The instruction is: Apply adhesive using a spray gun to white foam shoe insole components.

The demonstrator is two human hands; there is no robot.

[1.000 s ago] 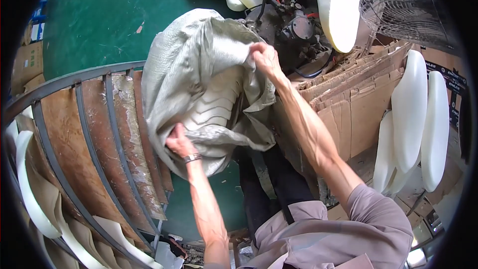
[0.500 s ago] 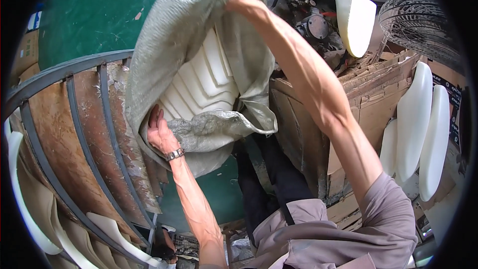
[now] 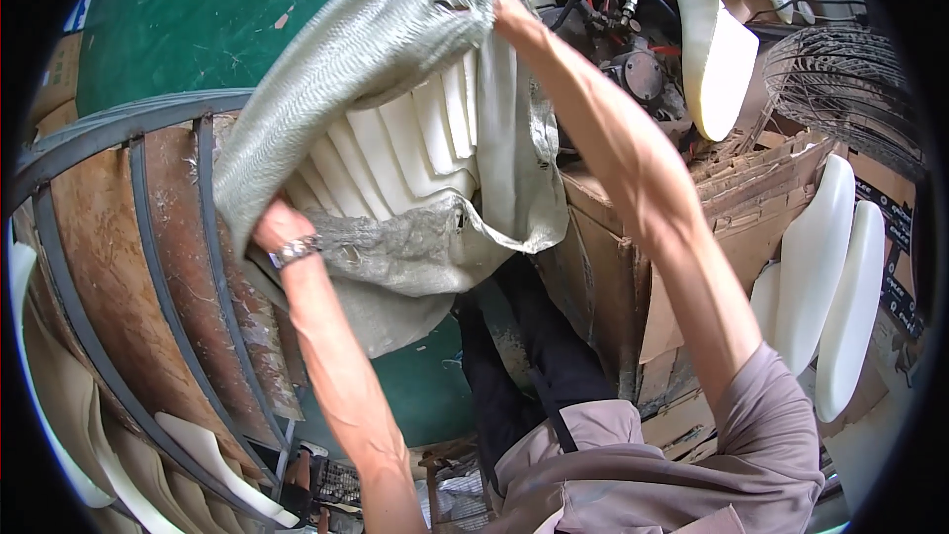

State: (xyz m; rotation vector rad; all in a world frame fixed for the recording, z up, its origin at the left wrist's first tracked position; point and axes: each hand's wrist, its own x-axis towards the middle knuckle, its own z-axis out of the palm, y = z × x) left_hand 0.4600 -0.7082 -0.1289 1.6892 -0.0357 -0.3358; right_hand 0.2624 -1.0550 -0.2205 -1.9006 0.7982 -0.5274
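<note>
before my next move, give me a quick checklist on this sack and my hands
1. Mouth of the sack open: ok, white pieces show inside.
2. Grip of left hand: cannot tell, fingers hidden at the opening's left edge.
3. Grip of right hand: cannot tell, fingers hidden at the far edge.
4. Sack undamaged: not ok, a dark slit shows near the right hand.
5. Sack clear of metal rack: cannot tell, they overlap in view.

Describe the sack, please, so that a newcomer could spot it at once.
Find the metal rack on the left and the cardboard box on the right. Between them is the sack. Unlike both, it is pale and wrinkled, gaping around white pieces.
</note>
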